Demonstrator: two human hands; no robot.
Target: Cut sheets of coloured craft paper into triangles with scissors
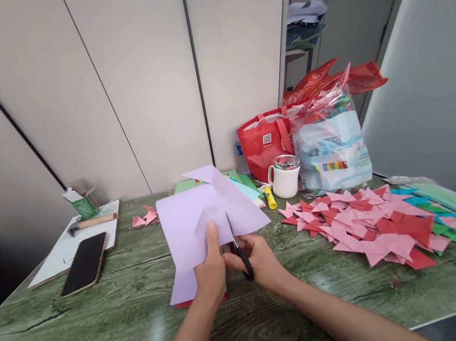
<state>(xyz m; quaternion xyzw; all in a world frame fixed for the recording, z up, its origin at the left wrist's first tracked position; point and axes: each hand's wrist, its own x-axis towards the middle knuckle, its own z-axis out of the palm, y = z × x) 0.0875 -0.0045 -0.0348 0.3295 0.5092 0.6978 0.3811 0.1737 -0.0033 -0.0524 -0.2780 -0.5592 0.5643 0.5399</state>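
My left hand point(211, 270) grips a sheet of lilac paper point(189, 224) from below, its thumb pressed on the top face. The sheet is held up over the table, and a cut splits its right part into a flap that leans away. In my right hand point(259, 262) is a pair of scissors point(245, 261) with black handles. Their blades stand in the cut, pointing away from me and partly hidden by the paper. Under the raised sheet, more lilac paper and a red edge show on the table, beside my left hand.
Many folded pink and red paper pieces point(369, 222) lie at right. Behind are a white mug point(286, 178), a yellow glue stick point(270, 198), a red bag point(265, 146) and a clear plastic bag point(333, 152). At left lie a phone point(84, 264) and a hammer point(93, 221).
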